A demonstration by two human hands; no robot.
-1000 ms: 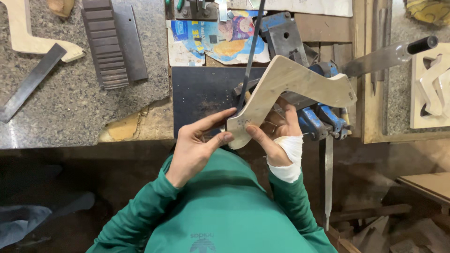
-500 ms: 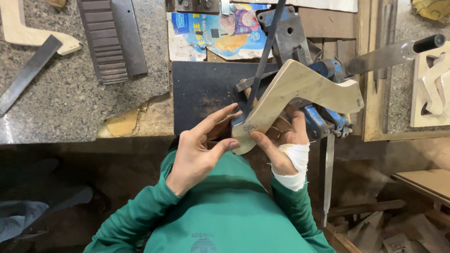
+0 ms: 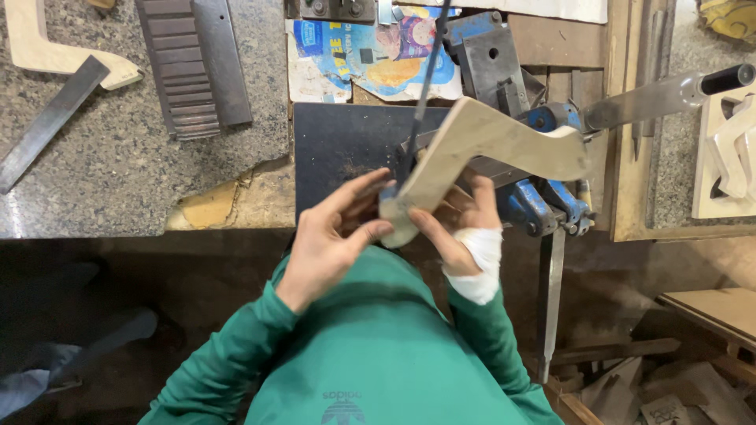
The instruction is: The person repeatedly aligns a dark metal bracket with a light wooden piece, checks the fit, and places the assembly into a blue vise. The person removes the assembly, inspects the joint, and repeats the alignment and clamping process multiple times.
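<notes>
A pale, curved wooden cut-out (image 3: 480, 149) is held up over the bench front, its rounded lower end between both hands. My left hand (image 3: 335, 240) pinches that end with thumb and fingers. Under the piece from the right, my right hand (image 3: 465, 228), wrapped in a white bandage at the wrist, grips the same end. A thin dark rod or blade (image 3: 425, 79) runs up from the piece toward the top of the view. Behind the wood sits a blue bench vise (image 3: 543, 189) with a long steel handle (image 3: 661, 94).
A dark plate (image 3: 346, 142) covers the bench below the hands. A ridged metal bar (image 3: 189, 63), a flat steel strip (image 3: 47, 126) and another wooden cut-out (image 3: 47, 47) lie on the granite top at left. More wooden shapes (image 3: 728, 157) rest at right. A file (image 3: 551, 299) hangs down.
The wooden cut-out has tilted and shifted slightly right and up, its far end now over the vise. Both hands stayed at its lower end, fingers adjusting.
</notes>
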